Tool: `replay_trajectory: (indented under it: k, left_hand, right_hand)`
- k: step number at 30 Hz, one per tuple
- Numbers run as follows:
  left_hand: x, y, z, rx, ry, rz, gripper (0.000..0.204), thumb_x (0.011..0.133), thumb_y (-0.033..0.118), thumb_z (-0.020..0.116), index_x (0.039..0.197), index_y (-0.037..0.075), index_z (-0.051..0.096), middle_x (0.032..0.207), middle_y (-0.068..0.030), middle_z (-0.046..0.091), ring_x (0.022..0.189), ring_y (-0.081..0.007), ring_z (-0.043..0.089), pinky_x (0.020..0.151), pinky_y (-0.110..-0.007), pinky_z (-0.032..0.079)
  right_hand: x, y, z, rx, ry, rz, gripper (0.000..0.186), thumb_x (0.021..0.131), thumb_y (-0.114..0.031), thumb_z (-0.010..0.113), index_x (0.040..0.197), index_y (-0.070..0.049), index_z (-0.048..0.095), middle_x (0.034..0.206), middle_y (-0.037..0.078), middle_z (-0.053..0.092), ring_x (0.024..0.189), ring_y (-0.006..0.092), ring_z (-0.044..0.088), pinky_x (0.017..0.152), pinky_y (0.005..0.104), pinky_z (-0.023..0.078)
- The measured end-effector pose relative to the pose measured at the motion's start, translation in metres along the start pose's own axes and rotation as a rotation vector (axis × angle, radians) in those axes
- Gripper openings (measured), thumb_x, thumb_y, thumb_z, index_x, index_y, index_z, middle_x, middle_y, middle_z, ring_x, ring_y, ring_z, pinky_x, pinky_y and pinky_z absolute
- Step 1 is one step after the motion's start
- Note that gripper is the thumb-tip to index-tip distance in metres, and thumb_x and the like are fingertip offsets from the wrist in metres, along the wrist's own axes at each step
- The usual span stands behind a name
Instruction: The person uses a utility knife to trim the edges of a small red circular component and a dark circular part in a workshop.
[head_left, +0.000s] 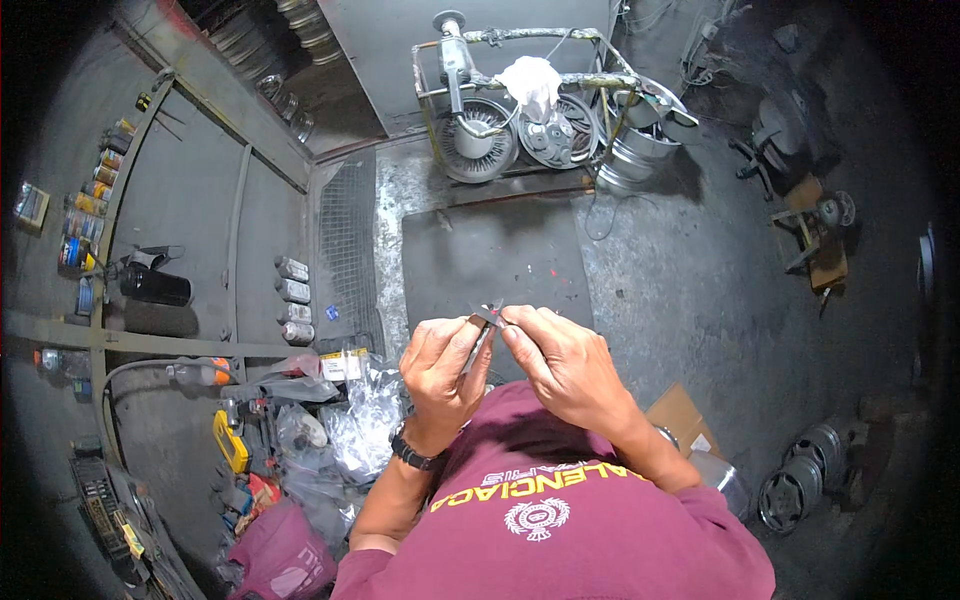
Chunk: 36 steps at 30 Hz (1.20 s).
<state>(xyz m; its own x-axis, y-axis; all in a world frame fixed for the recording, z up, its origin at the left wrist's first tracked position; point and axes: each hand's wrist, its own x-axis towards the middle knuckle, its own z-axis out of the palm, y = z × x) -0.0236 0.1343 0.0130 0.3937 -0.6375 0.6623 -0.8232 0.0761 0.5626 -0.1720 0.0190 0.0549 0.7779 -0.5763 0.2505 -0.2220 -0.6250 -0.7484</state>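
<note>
In front of my chest, both hands are raised and close together. My left hand, with a dark watch on its wrist, is closed around a small, thin, dark grey flat piece. Its lower part is hidden between the fingers, so its kind does not show. My right hand pinches at the top end of the same piece, thumb and fingertips pressed together. A tiny red spot is visible there.
Ahead stands a metal frame rack with wheel rims and a white cloth. At left are shelves with cans, spray cans and plastic bags. More rims and a cardboard box lie at right.
</note>
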Motion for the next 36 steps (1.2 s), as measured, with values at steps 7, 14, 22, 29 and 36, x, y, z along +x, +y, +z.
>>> replay_trajectory:
  k: [7,14,22,29,36]
  left_hand:
    - [-0.003,-0.001,0.0,0.032,-0.054,0.055,0.028,0.086,-0.002,0.085,0.114,0.0,0.08,0.103,-0.0118,0.076,0.091,-0.0288,0.072,0.078,-0.039,0.056]
    - [-0.011,0.003,0.007,-0.087,0.073,-0.186,0.03,0.087,-0.001,0.086,0.117,0.001,0.08,0.105,-0.0123,0.077,0.09,-0.0275,0.075,0.077,-0.037,0.06]
    - [-0.002,0.008,0.001,-0.062,0.139,-0.252,0.03,0.088,-0.004,0.084,0.117,0.002,0.08,0.105,-0.0138,0.079,0.087,-0.023,0.078,0.074,-0.034,0.061]
    - [0.001,0.008,0.0,-0.047,0.116,-0.197,0.031,0.085,-0.005,0.084,0.116,0.002,0.08,0.104,-0.0141,0.079,0.089,-0.0283,0.077,0.079,-0.037,0.061]
    - [-0.001,0.009,-0.001,-0.012,0.047,-0.089,0.027,0.086,-0.004,0.084,0.112,0.001,0.08,0.104,-0.0131,0.078,0.09,-0.027,0.077,0.079,-0.037,0.06]
  right_hand:
    - [0.001,0.005,0.005,0.137,-0.036,0.095,0.022,0.114,-0.027,0.056,0.118,-0.007,0.065,0.096,0.018,0.07,0.089,0.0446,0.07,0.074,0.0518,0.055]
    - [-0.002,0.0,-0.003,0.286,-0.11,0.164,0.024,0.112,-0.027,0.059,0.121,-0.007,0.068,0.097,0.015,0.07,0.088,0.0398,0.071,0.077,0.0494,0.055]
    - [-0.007,-0.006,-0.005,-0.134,-0.023,-0.032,0.025,0.109,-0.028,0.064,0.125,-0.011,0.072,0.093,0.008,0.068,0.082,0.0312,0.068,0.073,0.0457,0.054]
    - [-0.007,-0.004,-0.004,-0.204,0.0,-0.043,0.027,0.108,-0.03,0.065,0.125,-0.011,0.074,0.093,0.007,0.067,0.082,0.0288,0.068,0.072,0.0439,0.054]
    - [-0.001,-0.003,-0.004,-0.183,0.003,-0.024,0.025,0.109,-0.03,0.064,0.125,-0.012,0.072,0.094,0.009,0.069,0.083,0.0315,0.069,0.073,0.0459,0.055]
